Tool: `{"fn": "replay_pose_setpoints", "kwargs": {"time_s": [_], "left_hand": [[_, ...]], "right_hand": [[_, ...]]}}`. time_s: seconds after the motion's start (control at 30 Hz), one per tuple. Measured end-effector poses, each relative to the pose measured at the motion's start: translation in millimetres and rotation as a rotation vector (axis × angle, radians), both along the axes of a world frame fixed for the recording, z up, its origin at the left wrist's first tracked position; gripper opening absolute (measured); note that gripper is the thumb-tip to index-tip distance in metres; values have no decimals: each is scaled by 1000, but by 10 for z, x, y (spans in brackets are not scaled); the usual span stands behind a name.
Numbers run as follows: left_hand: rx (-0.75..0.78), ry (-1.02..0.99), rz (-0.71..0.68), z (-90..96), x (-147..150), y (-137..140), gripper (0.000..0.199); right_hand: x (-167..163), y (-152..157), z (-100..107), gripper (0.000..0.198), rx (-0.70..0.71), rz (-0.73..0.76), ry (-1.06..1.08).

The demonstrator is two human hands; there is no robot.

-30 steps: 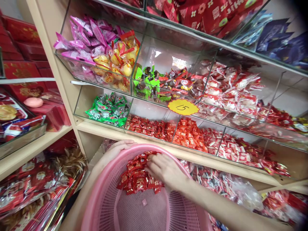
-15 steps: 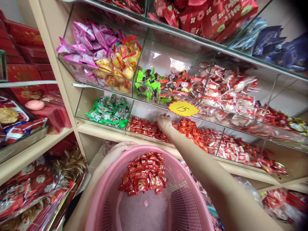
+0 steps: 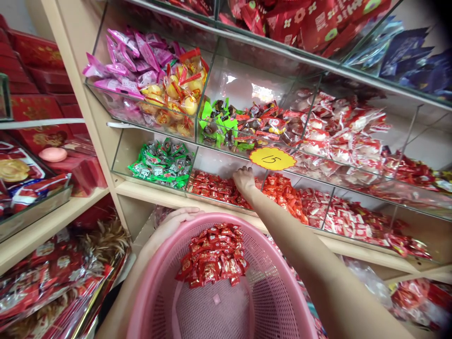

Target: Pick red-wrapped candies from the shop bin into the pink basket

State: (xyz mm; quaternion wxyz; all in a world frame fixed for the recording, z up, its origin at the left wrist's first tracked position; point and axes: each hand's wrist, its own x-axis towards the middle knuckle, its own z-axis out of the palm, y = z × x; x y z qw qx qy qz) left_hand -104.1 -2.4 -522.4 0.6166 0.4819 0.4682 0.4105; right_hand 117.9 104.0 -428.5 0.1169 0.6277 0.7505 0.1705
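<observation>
My left hand (image 3: 175, 224) is closed over the upper left rim of a pink plastic basket (image 3: 282, 278), its fingers on the outside edge. Inside the basket lies a pile of red-wrapped candies (image 3: 213, 256), leaving part of the mesh bottom bare. My right hand (image 3: 244, 181) reaches over the basket into a glass compartment of small red-wrapped candies (image 3: 212, 187) on the lower shelf. Its fingers are curled downward among the candies; whatever is in them is hidden.
Green-wrapped candies (image 3: 164, 162) fill the left compartment, orange-red ones (image 3: 284, 195) the right. A yellow price tag (image 3: 273, 158) marked 15 hangs by my right wrist. Above is a shelf of larger sweets (image 3: 353, 127). Red boxes (image 3: 35, 94) stand at the left.
The view has shifted slightly, so the shelves sit a little further right. Both hands keep nearly the same places, the right one still in the red candies.
</observation>
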Motion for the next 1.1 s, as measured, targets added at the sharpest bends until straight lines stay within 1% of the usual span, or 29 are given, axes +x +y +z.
{"fn": "replay_pose_setpoints", "kwargs": {"time_s": [0.1,0.2,0.3,0.4,0.43,0.47,0.5,0.57,0.63,0.67,0.73,0.83,0.97,1.1], "left_hand": [[-11,-2,-3,15,6,15,40],[-12,26,25,48,7,16,38],[20,54,23,68,-6,5,36],[38,56,8,58,-16,4,37],[42,58,8,53,-16,6,37],[46,59,7,49,-13,9,37],[46,59,8,48,-9,10,36],[62,68,12,52,3,7,34],[94,92,12,57,11,-2,32],[108,103,14,57,12,-6,32],[117,109,9,45,6,-9,34],[122,107,5,1,-14,8,35],[115,87,-8,-49,-28,44,35],[90,68,21,0,-8,28,36]], "right_hand": [[-64,-70,61,37,129,30,-6],[-112,-243,132,36,195,108,-13],[-74,-598,202,29,271,236,2],[60,-1113,220,21,411,338,113],[111,-1298,199,20,462,363,186],[159,-1478,157,19,484,395,281],[198,-1647,95,19,474,426,379],[242,-1929,-93,17,401,475,525],[239,-2117,-336,15,302,495,587],[225,-2175,-462,14,263,494,590],[187,-2232,-690,13,229,506,551],[141,-2225,-905,18,222,554,440],[121,-2177,-985,22,221,626,321],[102,-2124,-999,22,223,695,257]]}}
